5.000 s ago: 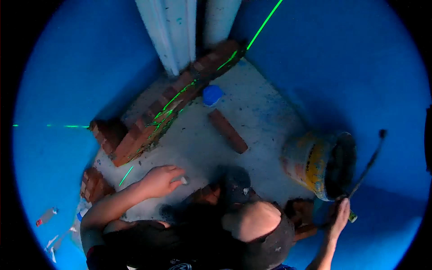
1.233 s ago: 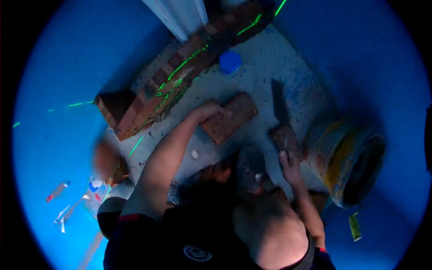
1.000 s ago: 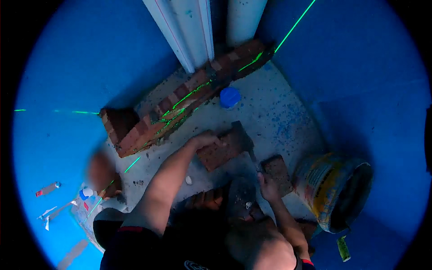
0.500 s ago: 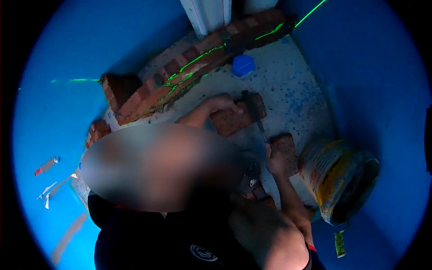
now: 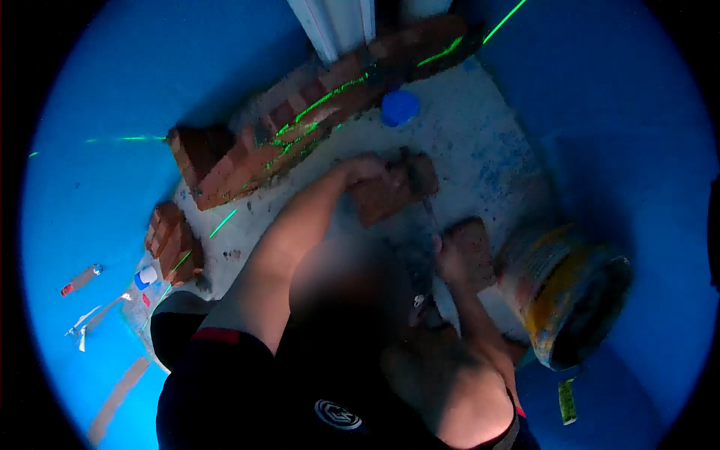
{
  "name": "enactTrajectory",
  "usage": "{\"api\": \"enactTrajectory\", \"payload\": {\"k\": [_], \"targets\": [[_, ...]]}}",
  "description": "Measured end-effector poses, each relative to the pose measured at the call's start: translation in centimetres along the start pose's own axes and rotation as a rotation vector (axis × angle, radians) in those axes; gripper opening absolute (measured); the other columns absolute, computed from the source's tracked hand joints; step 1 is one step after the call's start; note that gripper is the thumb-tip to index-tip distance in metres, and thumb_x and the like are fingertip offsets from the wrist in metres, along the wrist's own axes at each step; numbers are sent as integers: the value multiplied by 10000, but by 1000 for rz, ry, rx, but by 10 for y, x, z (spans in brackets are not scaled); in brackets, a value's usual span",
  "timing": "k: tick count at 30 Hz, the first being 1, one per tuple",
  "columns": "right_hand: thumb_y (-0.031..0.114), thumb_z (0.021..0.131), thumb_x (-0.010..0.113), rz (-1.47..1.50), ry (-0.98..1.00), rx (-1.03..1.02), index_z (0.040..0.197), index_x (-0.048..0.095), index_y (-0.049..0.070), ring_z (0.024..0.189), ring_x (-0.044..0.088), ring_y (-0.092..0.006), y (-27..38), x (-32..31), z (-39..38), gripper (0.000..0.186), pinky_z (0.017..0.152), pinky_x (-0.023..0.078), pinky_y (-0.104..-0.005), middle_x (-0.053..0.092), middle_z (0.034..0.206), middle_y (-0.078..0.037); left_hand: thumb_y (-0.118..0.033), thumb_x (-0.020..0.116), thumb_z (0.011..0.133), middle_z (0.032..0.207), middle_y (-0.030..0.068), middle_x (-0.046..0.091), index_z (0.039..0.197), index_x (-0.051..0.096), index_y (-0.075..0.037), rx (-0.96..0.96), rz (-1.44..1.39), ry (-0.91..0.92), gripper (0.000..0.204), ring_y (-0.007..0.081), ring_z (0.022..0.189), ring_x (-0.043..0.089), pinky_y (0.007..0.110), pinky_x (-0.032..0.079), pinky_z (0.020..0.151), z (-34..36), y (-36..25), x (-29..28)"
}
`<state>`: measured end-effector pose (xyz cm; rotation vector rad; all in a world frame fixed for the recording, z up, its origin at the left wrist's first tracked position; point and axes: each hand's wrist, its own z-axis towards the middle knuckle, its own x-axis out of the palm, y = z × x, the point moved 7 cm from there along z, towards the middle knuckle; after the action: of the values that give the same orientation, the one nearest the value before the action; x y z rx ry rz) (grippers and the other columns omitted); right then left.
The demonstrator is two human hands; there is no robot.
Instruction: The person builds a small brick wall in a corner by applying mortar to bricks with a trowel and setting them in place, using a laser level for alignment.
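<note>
My left hand (image 5: 367, 169) is closed on the far left edge of a reddish brick (image 5: 379, 201), held above the pale floor. Over the brick's right part lies the dark, narrow head of a tool, seemingly a trowel (image 5: 429, 214), whose thin shank runs down to my right hand (image 5: 451, 262). The fingers of that hand are wrapped round the handle, which they mostly hide. A second brick (image 5: 472, 247) sits right beside my right hand. Dim light and blur hide the finer details of the tool.
Beyond my hands runs a low brick wall (image 5: 247, 161) crossed by a green laser line. A blue lid-like object (image 5: 400, 109) lies near it. Loose bricks (image 5: 174, 244) stand at the left, a stained, tipped bucket (image 5: 544, 292) at the right. Behind the wall rises a white post (image 5: 330, 30).
The view has shifted slightly, and my left forearm and the loose bricks at the left show more fully. Both hands keep nearly the same places and grips.
</note>
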<state>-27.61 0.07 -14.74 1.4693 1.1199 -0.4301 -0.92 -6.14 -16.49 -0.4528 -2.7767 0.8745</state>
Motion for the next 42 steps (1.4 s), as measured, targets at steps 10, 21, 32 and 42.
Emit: {"api": "enactTrajectory", "payload": {"k": [10,21,32,42], "targets": [[544,948,372,282,109,291,978,631,6,524,552,-314,-1,-3,4,598,516,406,-465,553,581,-177,-376,812,641,1170,132,605,1197,596,-69,-178,271,-21,671,284,1037,562,431,440,881,14,64,-39],[556,923,437,323,-135,531,1276,491,22,1092,533,-375,-18,-6,-43,642,906,425,-435,519,1221,-248,-436,759,645,985,154,641,967,679,-63,388,1023,-276,499,341,855,620,457,495,787,29,-38,20],[345,885,564,320,62,252,1383,384,61,1191,477,-380,26,-119,-10,600,970,411,-464,451,1339,-230,-392,753,673,1205,195,467,1334,352,27,517,1209,-799,880,383,1190,414,587,250,1046,5,-23,88],[206,749,643,-174,71,357,1064,582,13,933,589,-398,34,-184,40,374,788,489,-470,613,975,-238,-291,742,719,1111,209,608,1249,491,-23,482,565,-418,645,353,1027,598,437,487,890,8,-89,53]]}}
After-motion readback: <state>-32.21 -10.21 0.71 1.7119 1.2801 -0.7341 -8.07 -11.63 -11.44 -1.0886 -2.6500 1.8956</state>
